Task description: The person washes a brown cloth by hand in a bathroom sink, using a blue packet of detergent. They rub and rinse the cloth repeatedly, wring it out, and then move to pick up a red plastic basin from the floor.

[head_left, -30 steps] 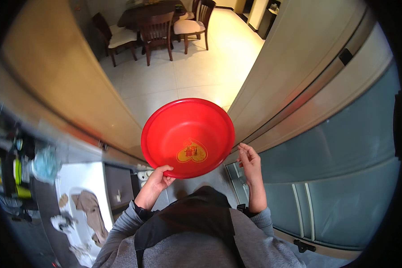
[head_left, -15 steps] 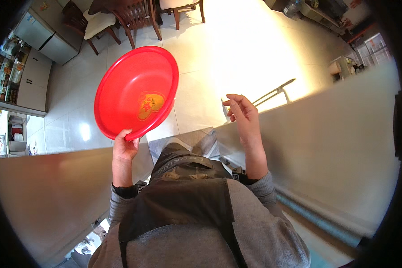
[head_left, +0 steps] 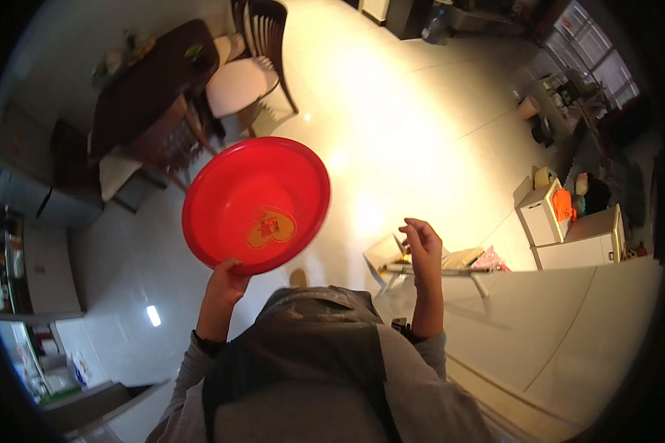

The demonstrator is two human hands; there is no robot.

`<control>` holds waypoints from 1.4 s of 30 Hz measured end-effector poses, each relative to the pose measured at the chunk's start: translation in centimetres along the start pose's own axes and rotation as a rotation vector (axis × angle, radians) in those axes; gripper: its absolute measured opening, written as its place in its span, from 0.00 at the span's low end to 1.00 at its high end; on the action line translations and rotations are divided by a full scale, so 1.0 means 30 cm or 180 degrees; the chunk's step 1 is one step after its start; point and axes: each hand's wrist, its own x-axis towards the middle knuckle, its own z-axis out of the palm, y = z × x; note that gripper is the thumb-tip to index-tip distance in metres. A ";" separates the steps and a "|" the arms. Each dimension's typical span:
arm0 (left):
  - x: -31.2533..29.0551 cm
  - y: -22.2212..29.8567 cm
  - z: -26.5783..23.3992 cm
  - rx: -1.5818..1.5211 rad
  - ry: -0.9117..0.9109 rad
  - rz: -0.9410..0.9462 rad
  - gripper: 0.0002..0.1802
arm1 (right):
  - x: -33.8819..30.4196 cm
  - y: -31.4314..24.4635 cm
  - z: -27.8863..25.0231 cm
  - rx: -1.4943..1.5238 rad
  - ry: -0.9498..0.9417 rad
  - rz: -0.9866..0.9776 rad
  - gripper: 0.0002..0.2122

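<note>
My left hand (head_left: 225, 286) grips the near rim of a round red plastic basin (head_left: 247, 193), its thumb over the edge. The basin is tilted so its inside faces up toward me, and a yellow heart-shaped print with red figures shows on its bottom. Nothing lies in the basin. To the right of it, my right hand (head_left: 424, 251) is raised in the air, apart from the basin. Its fingers are loosely bent and apart, with nothing in them.
A dark dining table (head_left: 151, 81) with chairs (head_left: 244, 85) stands at the far left. On the right, a low rack (head_left: 458, 267) with several items is by the wall (head_left: 539, 317), with white cabinets (head_left: 576, 240) beyond. Pale tiles (head_left: 377, 148) cover the floor.
The view has turned and moved forward past the doorway into the room with the dining table. My left hand still carries the basin; my right hand stays raised and free.
</note>
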 end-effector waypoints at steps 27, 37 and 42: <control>2.166 0.813 1.918 0.0764 -0.0796 -0.0677 0.22 | 2.799 -0.719 0.702 -0.0570 -0.1496 -0.1255 0.08; 3.256 1.249 2.676 0.0602 -0.0653 -0.0905 0.21 | 3.851 -0.714 0.476 -0.0263 0.1123 -0.0314 0.08; 3.736 1.412 2.994 0.0546 -0.0658 -0.1048 0.22 | 4.313 -0.651 0.396 -0.0119 0.2150 -0.0004 0.07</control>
